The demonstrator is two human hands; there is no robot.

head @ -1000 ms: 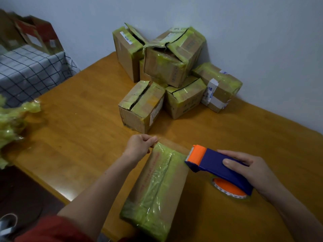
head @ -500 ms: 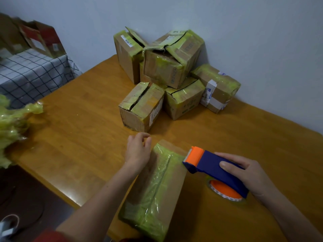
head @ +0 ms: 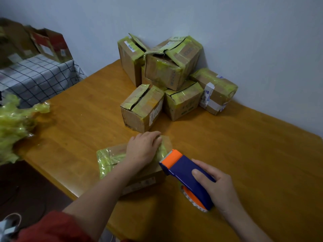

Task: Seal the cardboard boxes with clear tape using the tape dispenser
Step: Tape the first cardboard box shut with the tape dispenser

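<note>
Yellow-green and shiny under the left fingers (head: 154, 137), laid out straight and flat on top of the brown cardboard box wrapped in shiny yellow-green tape (head: 111, 158). Pressing down near its far right corner, left hand (head: 142, 151) holding nothing. Curled tight, the right fingers (head: 206, 165), round the blue and orange plastic tape dispenser (head: 180, 169), with the right hand (head: 216, 186) gripping it from above.

Turned since a moment ago, that box. Before, lying long-ways and pointing away from the body. Now lying sideways across the front of the orange-brown wooden bench (head: 244, 145), close to the near edge. Moved too, the left hand, from the far end up onto the top. Same grip on the dispenser as before, its orange nose now just beside the box's right end, maybe touching, too close to tell.

Probably a new side turned round for taping. Likely next: nose down onto the box, then a pull across. No fresh strip laid yet.

Further back, against the pale wall (head: 244, 41): a heap of more taped cardboard boxes (head: 174, 70), some with flaps gaping, well apart from both hands. Off to the left, a crumpled wad of yellow-green tape (head: 14, 123) at the bench edge.
</note>
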